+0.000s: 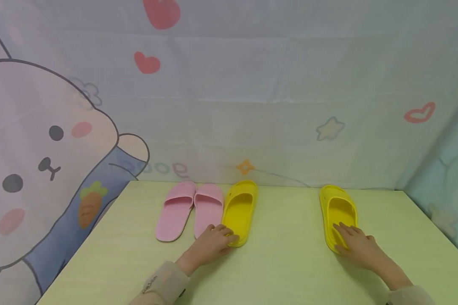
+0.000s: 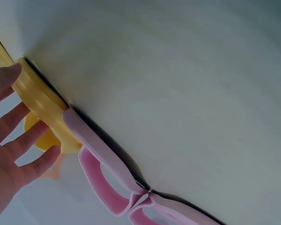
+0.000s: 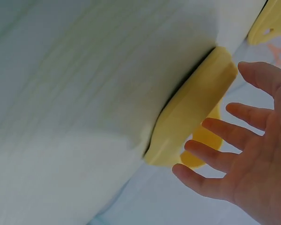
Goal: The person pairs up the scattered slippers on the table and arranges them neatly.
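Two yellow slippers lie apart on the table with their toes toward the back. My left hand (image 1: 212, 245) is at the heel of the left yellow slipper (image 1: 241, 207); in the left wrist view its fingers are spread and the thumb meets the heel edge. Over the heel of the right yellow slipper (image 1: 335, 210) is my right hand (image 1: 356, 248), fingers spread and loosely bent. The right wrist view shows these fingers around the slipper's heel side without closing on it; whether they touch it is unclear.
A pair of pink slippers (image 1: 174, 217) stands side by side at the back left, the inner one next to the left yellow slipper. The pale table (image 1: 286, 258) ends at a printed curtain (image 1: 252, 76) with hearts and a cartoon bear.
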Available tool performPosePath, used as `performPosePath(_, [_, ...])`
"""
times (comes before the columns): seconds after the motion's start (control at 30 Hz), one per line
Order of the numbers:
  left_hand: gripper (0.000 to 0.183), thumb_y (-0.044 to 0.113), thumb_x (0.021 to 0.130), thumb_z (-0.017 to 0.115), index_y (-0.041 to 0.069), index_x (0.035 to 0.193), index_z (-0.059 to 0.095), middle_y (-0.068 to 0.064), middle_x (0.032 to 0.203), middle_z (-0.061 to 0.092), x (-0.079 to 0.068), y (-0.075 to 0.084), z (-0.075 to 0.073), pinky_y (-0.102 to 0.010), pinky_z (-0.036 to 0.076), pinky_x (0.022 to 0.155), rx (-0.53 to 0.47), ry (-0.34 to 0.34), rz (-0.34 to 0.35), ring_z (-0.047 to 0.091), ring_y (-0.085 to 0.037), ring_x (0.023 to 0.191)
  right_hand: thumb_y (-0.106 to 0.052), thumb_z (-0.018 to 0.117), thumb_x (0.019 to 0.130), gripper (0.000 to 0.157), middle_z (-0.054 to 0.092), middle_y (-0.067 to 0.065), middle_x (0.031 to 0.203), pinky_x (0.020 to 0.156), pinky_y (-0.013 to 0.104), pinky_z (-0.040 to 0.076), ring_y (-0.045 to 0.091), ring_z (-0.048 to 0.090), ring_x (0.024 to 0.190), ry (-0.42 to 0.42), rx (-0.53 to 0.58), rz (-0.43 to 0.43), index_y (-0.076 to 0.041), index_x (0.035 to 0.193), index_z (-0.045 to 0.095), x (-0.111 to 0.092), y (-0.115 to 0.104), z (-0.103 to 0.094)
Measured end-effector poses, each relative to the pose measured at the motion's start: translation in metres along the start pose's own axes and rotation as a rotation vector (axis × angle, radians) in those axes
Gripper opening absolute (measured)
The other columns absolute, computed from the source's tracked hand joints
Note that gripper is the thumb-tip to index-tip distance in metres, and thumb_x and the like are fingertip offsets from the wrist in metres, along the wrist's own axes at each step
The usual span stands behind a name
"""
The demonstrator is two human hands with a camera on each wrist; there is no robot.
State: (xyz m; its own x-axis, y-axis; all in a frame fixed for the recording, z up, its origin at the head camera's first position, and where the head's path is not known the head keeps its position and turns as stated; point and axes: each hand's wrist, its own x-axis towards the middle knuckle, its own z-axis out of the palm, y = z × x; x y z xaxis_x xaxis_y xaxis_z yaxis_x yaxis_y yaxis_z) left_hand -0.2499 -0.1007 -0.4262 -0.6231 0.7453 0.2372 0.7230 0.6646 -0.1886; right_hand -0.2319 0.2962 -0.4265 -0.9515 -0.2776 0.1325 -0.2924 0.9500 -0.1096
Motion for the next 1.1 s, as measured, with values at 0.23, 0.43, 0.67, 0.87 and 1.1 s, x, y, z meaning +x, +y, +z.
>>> performPosePath(0.23, [0.03,0.022,0.081,0.062,0.025,0.111,0.059,0.003,0.105,0.064,0.003,0.001,0.0,-0.032,0.044,0.071,-0.016,-0.023,-0.029,0.056,-0.016,0.096,-0.025,0.06,0.081,0.042,0.049,0.027,0.123,0.064,0.06,0.041,0.051,0.047,0.102,-0.011,0.033,-0.023,-0.01,0.119,0.053,-0.002,0.007,0.002])
performPosePath(0.43, [0.03,0.019,0.083,0.06,0.026,0.112,0.059,0.003,0.106,0.063,0.004,0.002,-0.003,-0.031,0.045,0.066,-0.07,-0.068,-0.071,0.055,-0.016,0.097,-0.025,0.062,0.08,0.043,0.05,0.027,0.122,0.064,0.063,0.041,0.052,0.046,0.102,-0.029,0.064,-0.026,-0.007,0.118,0.053,-0.002,0.008,0.004])
performPosePath(0.67, [0.027,0.017,0.084,0.059,0.026,0.109,0.061,0.001,0.1,0.062,0.004,0.001,-0.003,-0.035,0.046,0.062,-0.144,-0.085,-0.114,0.053,-0.016,0.093,-0.027,0.061,0.081,0.043,0.049,0.028,0.123,0.066,0.066,0.039,0.052,0.045,0.105,-0.032,0.12,-0.04,-0.007,0.118,0.053,-0.003,0.006,0.007])
performPosePath(0.87, [0.028,0.016,0.085,0.056,0.028,0.11,0.062,0.0,0.096,0.061,0.002,0.001,-0.002,-0.038,0.046,0.061,-0.18,-0.099,-0.152,0.052,-0.016,0.089,-0.029,0.06,0.082,0.045,0.048,0.026,0.124,0.068,0.067,0.038,0.052,0.044,0.107,-0.039,0.137,-0.058,-0.009,0.121,0.052,-0.001,0.0,0.008])
performPosePath(1.1, [0.034,0.012,0.084,0.056,0.028,0.113,0.061,-0.001,0.1,0.062,0.004,0.005,-0.004,-0.041,0.049,0.066,-0.087,-0.127,-0.129,0.054,-0.018,0.089,-0.027,0.061,0.081,0.045,0.049,0.024,0.125,0.069,0.068,0.038,0.052,0.045,0.107,-0.069,0.15,-0.111,-0.008,0.121,0.051,0.003,-0.011,0.005])
